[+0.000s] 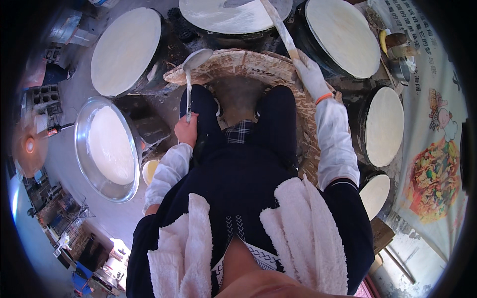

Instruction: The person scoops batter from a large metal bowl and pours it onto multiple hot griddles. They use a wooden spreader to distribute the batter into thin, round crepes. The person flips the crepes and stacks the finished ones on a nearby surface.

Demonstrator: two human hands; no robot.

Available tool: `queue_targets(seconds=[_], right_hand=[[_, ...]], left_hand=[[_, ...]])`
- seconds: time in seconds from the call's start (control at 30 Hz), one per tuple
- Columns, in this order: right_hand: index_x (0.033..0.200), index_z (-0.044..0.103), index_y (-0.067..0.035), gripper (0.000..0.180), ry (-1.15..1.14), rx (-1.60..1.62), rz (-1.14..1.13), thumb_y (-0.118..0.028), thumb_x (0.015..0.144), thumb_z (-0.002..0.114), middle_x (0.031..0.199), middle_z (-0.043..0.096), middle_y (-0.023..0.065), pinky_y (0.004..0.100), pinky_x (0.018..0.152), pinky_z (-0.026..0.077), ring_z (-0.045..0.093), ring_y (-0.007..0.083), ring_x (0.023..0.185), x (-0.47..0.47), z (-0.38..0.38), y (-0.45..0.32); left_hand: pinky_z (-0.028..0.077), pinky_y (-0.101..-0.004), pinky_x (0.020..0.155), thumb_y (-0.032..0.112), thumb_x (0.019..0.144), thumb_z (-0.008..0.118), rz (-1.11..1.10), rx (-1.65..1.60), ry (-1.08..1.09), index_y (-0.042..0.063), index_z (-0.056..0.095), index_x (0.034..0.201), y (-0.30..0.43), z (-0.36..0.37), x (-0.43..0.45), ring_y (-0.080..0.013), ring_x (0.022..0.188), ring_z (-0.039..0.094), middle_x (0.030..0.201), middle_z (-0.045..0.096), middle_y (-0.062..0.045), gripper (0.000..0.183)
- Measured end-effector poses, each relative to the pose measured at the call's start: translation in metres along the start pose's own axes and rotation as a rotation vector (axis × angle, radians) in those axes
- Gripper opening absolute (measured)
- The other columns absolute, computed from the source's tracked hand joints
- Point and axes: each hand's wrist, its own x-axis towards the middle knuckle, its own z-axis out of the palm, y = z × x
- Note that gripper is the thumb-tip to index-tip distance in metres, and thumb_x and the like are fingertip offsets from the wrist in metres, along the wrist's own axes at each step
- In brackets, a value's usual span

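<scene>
My left hand (186,131), bare, grips the handle of a metal ladle (197,59), whose bowl is coated with pale batter and hangs near the left end of a curved, batter-crusted board (253,61). My right hand (313,76), in a white glove with an orange band at the wrist, is closed around a long flat wooden spreader (280,28). The spreader's far end reaches over the round griddle (231,16) straight ahead, where pale batter is partly spread in streaks and a greyish patch shows. The spreader's tip is cut off by the picture's edge.
More round griddles covered with pale batter stand at the front left (126,52), front right (343,37), right (385,126) and lower right (374,195). A large metal basin (136,167) of white batter sits at left, beside a small yellowish container (149,171). A metal pot (399,70) stands at the right.
</scene>
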Motion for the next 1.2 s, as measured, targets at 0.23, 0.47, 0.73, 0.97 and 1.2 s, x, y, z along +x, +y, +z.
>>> queue_targets(seconds=[0.23,0.47,0.73,0.97,1.2], right_hand=[[0.149,0.043,-0.012,0.05,-0.107,0.073,0.147,-0.025,0.102,0.052,0.066,0.058,0.0027,0.025,0.036,0.04,0.052,0.0098,0.044,-0.033,0.032,0.019],[0.14,0.051,-0.02,0.041,0.483,-0.763,-0.302,-0.031,0.1,0.052,0.094,0.069,0.0231,0.0481,0.075,0.054,0.069,0.0392,0.081,0.083,-0.008,0.01],[0.144,0.046,-0.026,0.046,0.485,-0.795,-0.038,-0.031,0.099,0.05,0.097,0.069,0.0267,0.056,0.081,0.052,0.066,0.0467,0.09,0.073,0.042,-0.014],[0.129,0.062,-0.01,0.041,0.584,-0.564,-0.176,-0.033,0.095,0.052,0.113,0.066,0.0279,0.0488,0.094,0.05,0.062,0.0444,0.109,0.168,0.0,-0.044],[0.141,0.05,-0.025,0.047,0.352,-0.735,-0.151,-0.036,0.095,0.05,0.1,0.068,0.0252,0.055,0.085,0.052,0.065,0.0468,0.094,0.097,0.09,-0.048]], left_hand=[[0.053,-0.0382,0.075,0.032,0.091,0.062,0.002,-0.015,0.019,0.011,0.078,0.094,0.012,0.003,-0.001,-0.0297,0.081,0.072,0.082,0.073,-0.013,0.026],[0.053,-0.0374,0.078,0.031,0.091,0.063,-0.04,0.005,-0.015,0.01,0.078,0.094,0.014,0.001,0.003,-0.03,0.084,0.072,0.087,0.074,-0.014,0.026],[0.053,-0.0368,0.078,0.028,0.09,0.064,-0.075,-0.008,-0.017,0.009,0.078,0.094,0.02,-0.002,0.001,-0.0283,0.084,0.072,0.088,0.074,-0.014,0.024],[0.053,-0.0349,0.077,0.026,0.09,0.065,-0.055,-0.073,-0.014,0.009,0.078,0.093,0.011,0.003,0.007,-0.0273,0.084,0.073,0.087,0.075,-0.013,0.022],[0.053,-0.0354,0.079,0.028,0.091,0.063,-0.051,-0.071,-0.006,0.009,0.078,0.093,0.005,-0.005,0.007,-0.0288,0.086,0.073,0.09,0.075,-0.013,0.024]])
